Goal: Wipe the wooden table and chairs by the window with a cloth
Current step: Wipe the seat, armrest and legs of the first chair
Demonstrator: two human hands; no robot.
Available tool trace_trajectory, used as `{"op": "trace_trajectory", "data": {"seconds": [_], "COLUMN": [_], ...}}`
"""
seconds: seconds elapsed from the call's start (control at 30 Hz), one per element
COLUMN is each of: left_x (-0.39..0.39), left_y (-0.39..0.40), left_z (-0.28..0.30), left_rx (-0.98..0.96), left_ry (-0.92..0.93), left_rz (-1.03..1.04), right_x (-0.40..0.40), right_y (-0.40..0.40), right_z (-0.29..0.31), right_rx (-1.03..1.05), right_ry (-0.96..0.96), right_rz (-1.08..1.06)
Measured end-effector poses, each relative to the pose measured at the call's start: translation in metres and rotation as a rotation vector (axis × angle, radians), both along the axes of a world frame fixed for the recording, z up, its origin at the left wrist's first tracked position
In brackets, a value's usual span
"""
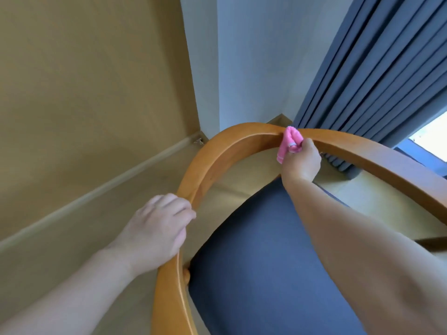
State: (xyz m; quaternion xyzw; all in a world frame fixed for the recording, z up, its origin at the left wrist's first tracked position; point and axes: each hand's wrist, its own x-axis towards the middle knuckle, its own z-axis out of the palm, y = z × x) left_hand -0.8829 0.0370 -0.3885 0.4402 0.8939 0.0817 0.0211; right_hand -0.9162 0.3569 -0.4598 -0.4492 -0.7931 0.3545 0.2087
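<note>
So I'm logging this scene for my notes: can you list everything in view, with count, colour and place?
Chair rail: one, orange-brown wood, curving from lower left across to the right edge.
Chair seat: one, dark blue, inside the rail.
Cloth: one, pink, bunched on the top of the rail.
Curtain: one, grey-blue, pleated, upper right.
Window: one, bright, right edge beside the curtain.
Wall: pale, top centre.
Floor: tan, left.
Left hand: grips the rail, lower left.
Right hand: holds the cloth against the rail.
</note>
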Motion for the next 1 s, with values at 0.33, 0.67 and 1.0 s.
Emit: {"op": "trace_trajectory", "data": {"seconds": [0.33,0.67,1.0], "left_x": [-0.002,-0.012,-0.011], "left_y": [-0.022,-0.041,-0.049], "left_z": [-0.003,0.004,0.002], "left_rx": [-0.050,-0.183,-0.195], "left_ry": [-0.018,-0.057,-0.125], "left_rz": [0.137,0.160,0.129], "right_x": [0.019,0.039,-0.028], "right_y": [-0.137,-0.179,-0.100], "right_z": [0.002,0.020,0.025], "right_rx": [-0.451,-0.533,-0.598], "right_ry": [0.317,0.464,0.457], "right_rz": [0.419,0.568,0.052]}}
